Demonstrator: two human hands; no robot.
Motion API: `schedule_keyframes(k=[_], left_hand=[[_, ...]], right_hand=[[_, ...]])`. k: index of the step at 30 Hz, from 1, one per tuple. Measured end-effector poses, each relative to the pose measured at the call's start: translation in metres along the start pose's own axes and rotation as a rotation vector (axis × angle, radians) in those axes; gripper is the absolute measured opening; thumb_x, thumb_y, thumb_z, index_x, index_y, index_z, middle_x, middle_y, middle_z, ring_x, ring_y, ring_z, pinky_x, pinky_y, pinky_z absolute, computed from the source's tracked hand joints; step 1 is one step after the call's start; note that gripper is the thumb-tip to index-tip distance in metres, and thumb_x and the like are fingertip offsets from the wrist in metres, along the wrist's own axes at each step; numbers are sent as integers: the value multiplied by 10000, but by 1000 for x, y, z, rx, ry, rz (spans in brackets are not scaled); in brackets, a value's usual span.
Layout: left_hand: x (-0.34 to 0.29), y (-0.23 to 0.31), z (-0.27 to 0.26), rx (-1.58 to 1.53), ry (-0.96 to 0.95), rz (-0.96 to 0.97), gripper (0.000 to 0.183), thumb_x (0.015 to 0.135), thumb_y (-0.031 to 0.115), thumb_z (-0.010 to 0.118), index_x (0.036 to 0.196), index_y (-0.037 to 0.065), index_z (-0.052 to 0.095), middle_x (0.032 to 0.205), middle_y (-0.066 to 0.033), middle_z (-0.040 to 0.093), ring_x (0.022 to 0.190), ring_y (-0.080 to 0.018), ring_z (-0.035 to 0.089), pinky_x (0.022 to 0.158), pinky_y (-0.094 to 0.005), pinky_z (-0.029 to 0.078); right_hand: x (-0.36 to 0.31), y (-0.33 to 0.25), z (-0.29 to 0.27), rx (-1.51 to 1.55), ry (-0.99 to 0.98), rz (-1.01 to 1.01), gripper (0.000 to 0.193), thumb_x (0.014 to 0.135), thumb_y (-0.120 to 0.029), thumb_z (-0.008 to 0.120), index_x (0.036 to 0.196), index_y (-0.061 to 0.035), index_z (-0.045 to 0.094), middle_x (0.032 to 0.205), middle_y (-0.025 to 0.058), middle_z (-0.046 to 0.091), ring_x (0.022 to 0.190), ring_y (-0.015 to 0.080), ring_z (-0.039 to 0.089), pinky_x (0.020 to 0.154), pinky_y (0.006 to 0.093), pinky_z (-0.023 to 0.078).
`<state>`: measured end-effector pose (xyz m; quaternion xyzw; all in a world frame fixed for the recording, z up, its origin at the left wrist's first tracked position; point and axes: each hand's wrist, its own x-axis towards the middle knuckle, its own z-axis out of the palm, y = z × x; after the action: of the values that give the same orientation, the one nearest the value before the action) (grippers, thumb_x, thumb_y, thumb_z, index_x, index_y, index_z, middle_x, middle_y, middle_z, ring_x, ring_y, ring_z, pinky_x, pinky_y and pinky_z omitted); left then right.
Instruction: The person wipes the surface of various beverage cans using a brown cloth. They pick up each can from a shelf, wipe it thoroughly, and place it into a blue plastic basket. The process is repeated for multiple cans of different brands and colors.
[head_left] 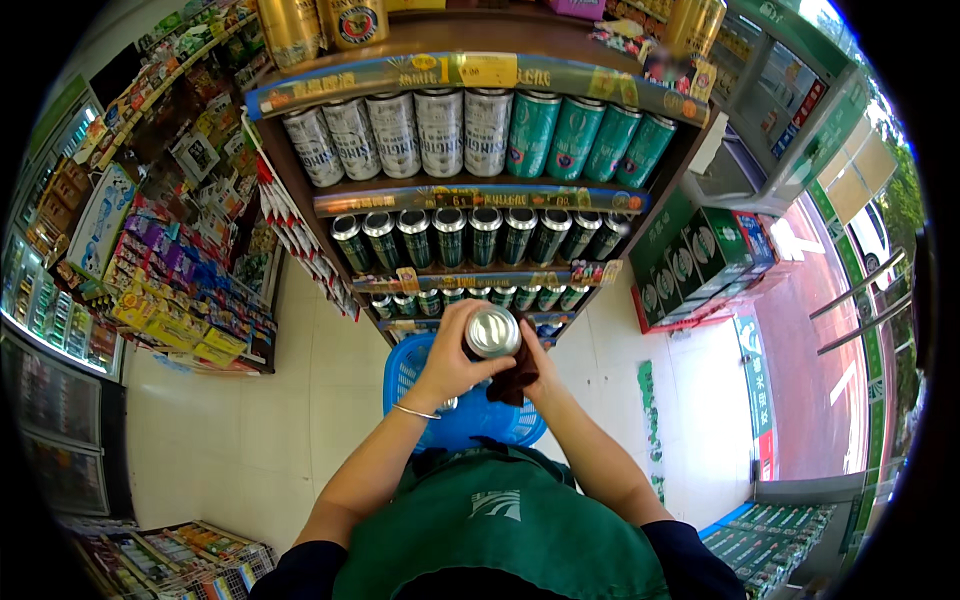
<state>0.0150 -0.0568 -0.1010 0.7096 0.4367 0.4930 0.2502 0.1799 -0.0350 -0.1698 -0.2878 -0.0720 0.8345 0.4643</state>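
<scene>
My left hand (448, 362) is closed around a drink can (492, 330), whose round silver end faces up toward me. Its printed side is mostly hidden by my fingers. Bunched in my right hand (541, 368) is a dark brown cloth (513, 382), pressed against the can's right side. Below both hands a blue plastic basket (400, 375) with slotted walls stands in front of the shelf. Something small and silvery shows in it beside my left wrist, too covered to make out.
Ahead stands a shelf unit holding silver cans (440, 135), teal cans (585, 140) and dark green cans (450, 238). Stacked dark green cartons (690, 265) are to the right, by the doorway. A snack rack (180, 270) stands on the left. Pale floor tiles (330, 400) surround the basket.
</scene>
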Motion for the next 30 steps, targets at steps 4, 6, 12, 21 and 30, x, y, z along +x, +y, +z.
schedule_keyframes(k=[4,6,12,21,30], left_hand=[[-6,-16,0,80,-28,-244,714,675,186,824,1258,37,439,1201,-128,543,1115,-240,546,935,-344,449],[-11,-33,5,-47,-41,-287,680,671,195,806,1236,49,457,1191,-162,526,1102,-300,540,943,-366,444],[-40,-48,32,169,-131,-325,598,659,153,781,1172,86,482,1123,-133,508,990,-338,572,832,-391,501],[-133,-127,97,380,-450,-490,597,624,140,785,1165,117,531,1143,-105,537,1057,-331,539,861,-414,481],[-181,-217,150,692,-623,-189,598,641,112,737,1195,153,516,1146,-79,521,1043,-264,487,833,-406,435]], right_hand=[[25,-9,-43,-182,49,-21,431,920,-348,582,1227,-50,528,1109,110,632,951,243,628,799,353,522],[31,-8,-48,-379,307,-230,405,894,-311,631,1159,-11,568,991,91,654,790,180,632,649,315,515],[19,-18,-102,-711,483,-399,343,882,-250,636,1121,-6,594,912,77,649,748,151,611,629,291,501],[-11,3,-141,-741,534,-160,340,893,-244,620,1125,3,582,910,79,638,723,148,608,616,284,501],[-10,17,-187,-812,600,27,377,893,-253,621,1174,-6,574,974,84,643,830,158,606,705,290,501]])
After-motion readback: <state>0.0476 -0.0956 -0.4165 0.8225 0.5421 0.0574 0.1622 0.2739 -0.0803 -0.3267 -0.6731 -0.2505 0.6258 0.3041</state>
